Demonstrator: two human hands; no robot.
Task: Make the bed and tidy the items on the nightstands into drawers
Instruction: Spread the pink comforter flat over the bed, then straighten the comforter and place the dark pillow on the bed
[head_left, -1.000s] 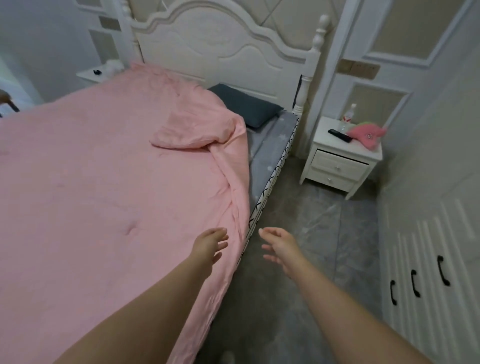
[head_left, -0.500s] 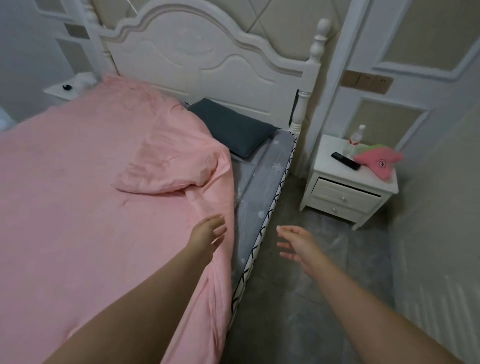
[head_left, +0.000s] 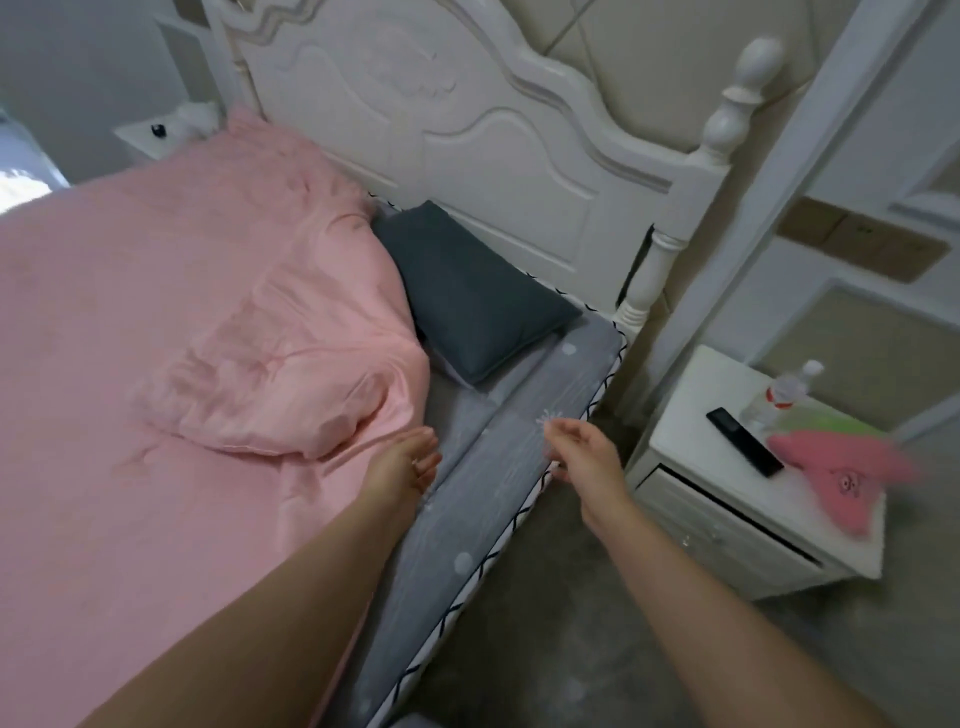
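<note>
Pillow (head_left: 478, 306) between quilt (head_left: 182, 322) and nightstand (head_left: 691, 431)

No legible text, label or number anywhere

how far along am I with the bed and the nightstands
Done: pink quilt covers most of the bed. In hand: nothing; left hand and right hand reach toward its folded-back corner. Left: flatten it; put away the remote, bottle and plush toy.

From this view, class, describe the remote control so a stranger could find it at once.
Start at the white headboard, then drop to the white nightstand right of the bed. The remote control lies flat on top, beside a pink plush toy and a clear bottle: the only thin black bar there.
</note>
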